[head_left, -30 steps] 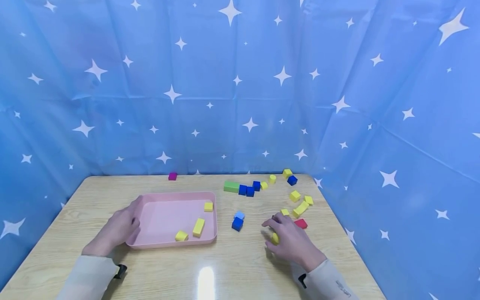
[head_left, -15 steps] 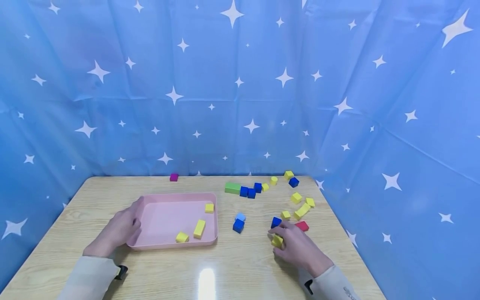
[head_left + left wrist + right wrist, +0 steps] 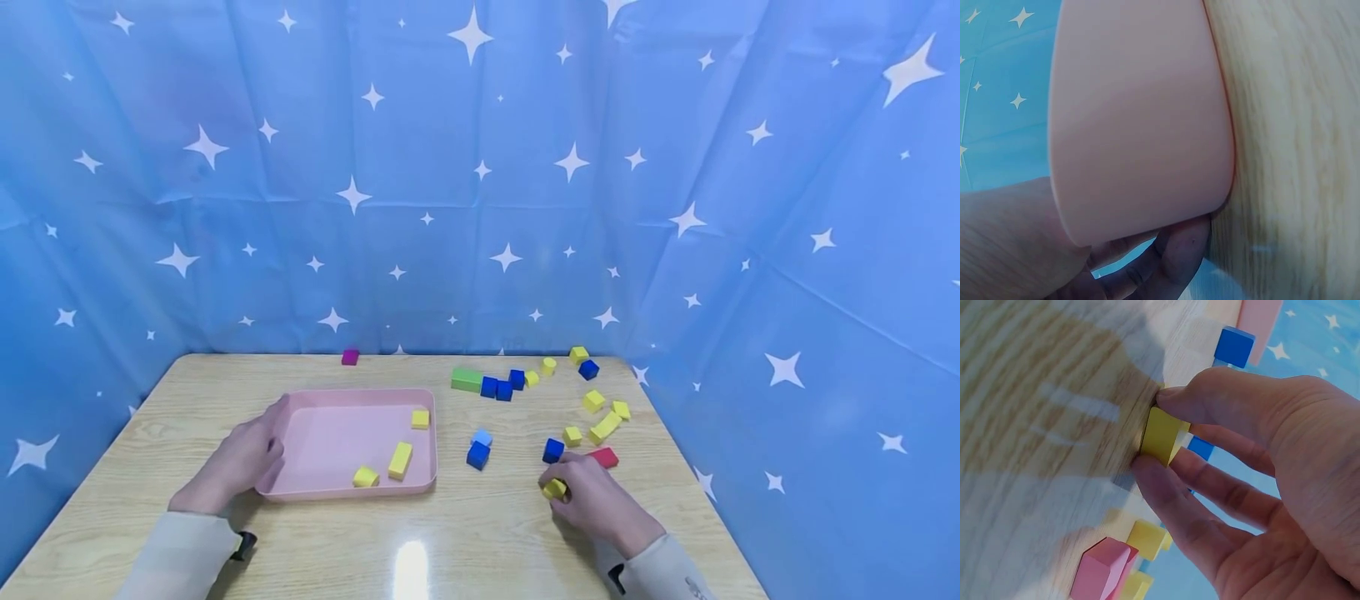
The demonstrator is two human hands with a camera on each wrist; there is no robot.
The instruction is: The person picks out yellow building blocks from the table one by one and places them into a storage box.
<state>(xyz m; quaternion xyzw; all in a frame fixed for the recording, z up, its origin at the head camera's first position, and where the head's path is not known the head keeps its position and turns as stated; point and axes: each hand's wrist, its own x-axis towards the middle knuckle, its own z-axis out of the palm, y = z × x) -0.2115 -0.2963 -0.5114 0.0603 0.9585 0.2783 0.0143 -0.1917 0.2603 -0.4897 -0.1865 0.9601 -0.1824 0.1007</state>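
My left hand (image 3: pixel 232 462) grips the left side of a shallow pink tray (image 3: pixel 330 442). In the left wrist view the tray's outer wall (image 3: pixel 1141 125) fills the middle, with curled fingers (image 3: pixel 1185 253) against its end. Three yellow blocks lie inside, among them a long one (image 3: pixel 401 460). On the right of the table my right hand (image 3: pixel 596 504) pinches a small yellow block (image 3: pixel 1161 436) between thumb and fingertips, low over the wood. Just beyond those fingers sits a dark blue cube (image 3: pixel 553 451); a red block (image 3: pixel 603 457) lies beside the knuckles.
Several yellow blocks (image 3: pixel 594 401) are scattered at the right and back. A green block (image 3: pixel 467 380) and blue cubes (image 3: pixel 504 391) line up behind. Between tray and right hand stands another blue cube (image 3: pixel 477 455). A purple block (image 3: pixel 350 357) sits near the back edge, before a starry curtain (image 3: pixel 420 208).
The right hand has drawn back slightly from the blue cube, uncovering it, and its thumb and fingers have come together on the yellow block. The left hand stays on the tray.
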